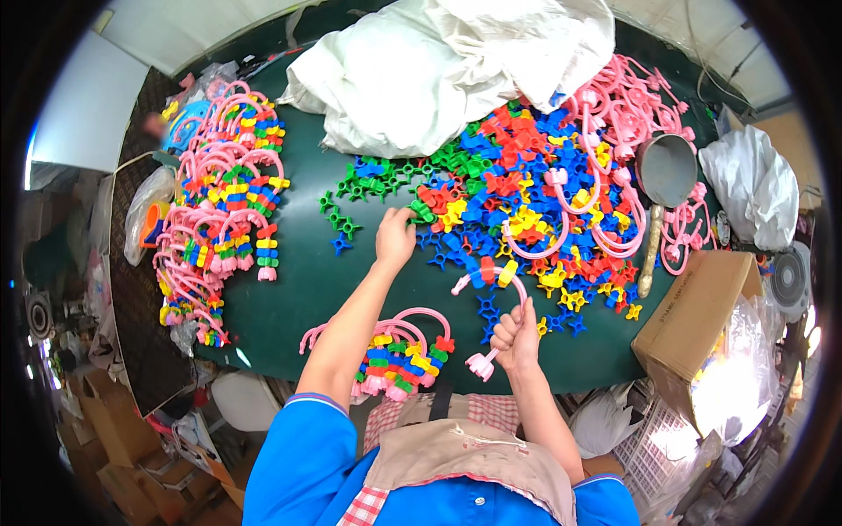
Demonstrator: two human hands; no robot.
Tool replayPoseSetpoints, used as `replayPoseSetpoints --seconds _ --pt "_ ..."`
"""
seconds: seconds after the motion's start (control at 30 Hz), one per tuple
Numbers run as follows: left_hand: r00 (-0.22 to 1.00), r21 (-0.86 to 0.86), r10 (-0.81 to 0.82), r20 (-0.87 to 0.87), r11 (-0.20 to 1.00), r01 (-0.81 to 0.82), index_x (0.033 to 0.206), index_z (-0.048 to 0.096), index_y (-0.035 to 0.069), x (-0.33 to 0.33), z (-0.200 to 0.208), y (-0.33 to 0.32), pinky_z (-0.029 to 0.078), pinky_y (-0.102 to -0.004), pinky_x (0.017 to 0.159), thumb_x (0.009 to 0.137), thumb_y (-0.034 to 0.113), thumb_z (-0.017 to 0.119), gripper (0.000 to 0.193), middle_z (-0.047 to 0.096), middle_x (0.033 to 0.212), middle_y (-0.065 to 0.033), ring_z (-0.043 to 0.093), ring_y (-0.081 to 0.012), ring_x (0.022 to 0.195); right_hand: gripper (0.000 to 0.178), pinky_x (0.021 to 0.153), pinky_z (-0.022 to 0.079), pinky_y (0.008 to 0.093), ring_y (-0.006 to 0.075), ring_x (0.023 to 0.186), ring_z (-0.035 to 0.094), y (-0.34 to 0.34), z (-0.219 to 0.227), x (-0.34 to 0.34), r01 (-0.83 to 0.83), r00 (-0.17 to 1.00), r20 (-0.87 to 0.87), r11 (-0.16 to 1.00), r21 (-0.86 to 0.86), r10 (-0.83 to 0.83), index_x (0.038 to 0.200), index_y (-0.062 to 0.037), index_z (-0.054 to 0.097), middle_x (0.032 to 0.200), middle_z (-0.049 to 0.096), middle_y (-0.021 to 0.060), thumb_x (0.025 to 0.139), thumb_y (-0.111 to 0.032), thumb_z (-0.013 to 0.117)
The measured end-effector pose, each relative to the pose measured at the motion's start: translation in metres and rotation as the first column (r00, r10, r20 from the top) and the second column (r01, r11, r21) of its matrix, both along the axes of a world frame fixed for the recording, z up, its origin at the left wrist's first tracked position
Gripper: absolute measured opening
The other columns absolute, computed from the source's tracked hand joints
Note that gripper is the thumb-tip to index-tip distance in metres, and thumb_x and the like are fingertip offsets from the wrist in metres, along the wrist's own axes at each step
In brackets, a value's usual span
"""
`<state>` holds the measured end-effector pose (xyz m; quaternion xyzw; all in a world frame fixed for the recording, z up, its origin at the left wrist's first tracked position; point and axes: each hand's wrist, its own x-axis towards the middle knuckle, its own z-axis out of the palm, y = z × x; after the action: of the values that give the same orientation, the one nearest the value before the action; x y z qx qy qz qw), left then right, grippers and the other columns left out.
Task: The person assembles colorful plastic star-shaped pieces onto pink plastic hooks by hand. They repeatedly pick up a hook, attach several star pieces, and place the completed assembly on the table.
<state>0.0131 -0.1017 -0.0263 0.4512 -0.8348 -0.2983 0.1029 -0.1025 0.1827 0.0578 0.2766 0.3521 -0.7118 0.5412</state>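
My right hand (517, 338) is closed round a thin pink curved plastic tube (521, 287). Blue, red and yellow (507, 273) plastic pieces are threaded along its upper part, and a pink fitting (481, 365) sits at its lower end. Farther left, my left hand (396, 238) pinches a green pronged plastic piece (423, 210) at the edge of the loose pile. Between my forearms, at the near table edge, lies a bunch of pink tubes (421, 314) strung with coloured pieces (399, 359).
A heap of red, blue, yellow and green pieces (526, 210) covers the table's (316, 263) right middle. Strung pink tubes (224, 210) are stacked at left. White sacking (395, 79) lies at the back; a metal pan (667, 171) and cardboard box (693, 307) are at right.
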Motion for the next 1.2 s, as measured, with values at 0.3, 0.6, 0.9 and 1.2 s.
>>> replayPoseSetpoints --seconds 0.3,0.6,0.9,1.2 --pt "0.455 0.913 0.860 -0.230 0.028 0.408 0.108 0.065 0.005 -0.035 0.073 0.108 0.059 -0.0339 0.083 0.096 0.010 0.066 0.013 0.072 0.101 -0.0075 0.070 -0.0182 0.092 0.048 0.039 0.014 0.0247 0.0064 0.042 0.016 -0.028 0.026 0.001 0.117 0.958 -0.253 0.989 -0.094 -0.137 0.073 -0.0181 0.035 0.054 0.020 -0.0071 0.107 -0.052 0.035" --pt "0.969 0.339 -0.231 -0.086 0.908 0.246 0.141 0.045 0.006 0.025 0.236 0.120 0.053 -0.0310 0.079 0.081 0.028 0.081 0.073 0.065 0.097 -0.0119 0.067 -0.0244 0.084 0.049 0.086 0.044 0.0437 0.0315 0.101 0.053 -0.012 -0.020 -0.119 0.293 -0.563 -0.434 0.660 0.692 0.704 0.122 -0.0071 0.062 0.103 0.055 0.0108 0.074 -0.009 0.072" --pt "0.942 0.883 0.329 -0.072 0.461 -0.093 0.129 0.062 0.002 0.192 0.158 0.121 0.049 -0.0292 0.084 0.100 0.016 0.059 0.032 0.065 0.097 -0.0018 0.060 -0.0115 0.091 0.022 0.094 0.041 0.0397 0.0244 0.103 0.056 -0.016 0.012 -0.148 0.247 -0.499 -0.796 0.937 0.248 0.343 0.101 -0.0103 0.072 0.101 0.059 0.0056 0.080 -0.008 0.077" --pt "0.970 -0.160 -0.132 -0.203 0.982 0.100 0.118 0.066 0.009 0.048 0.045 0.124 0.049 -0.0436 0.095 0.083 0.008 0.070 0.035 0.061 0.118 -0.0128 0.058 -0.0352 0.110 0.020 0.044 0.026 0.0221 0.0022 0.050 0.028 0.040 0.078 -0.122 0.312 0.421 -0.886 0.948 -0.062 -0.196 0.116 -0.0039 0.059 0.061 0.032 -0.0072 0.106 -0.020 0.053"
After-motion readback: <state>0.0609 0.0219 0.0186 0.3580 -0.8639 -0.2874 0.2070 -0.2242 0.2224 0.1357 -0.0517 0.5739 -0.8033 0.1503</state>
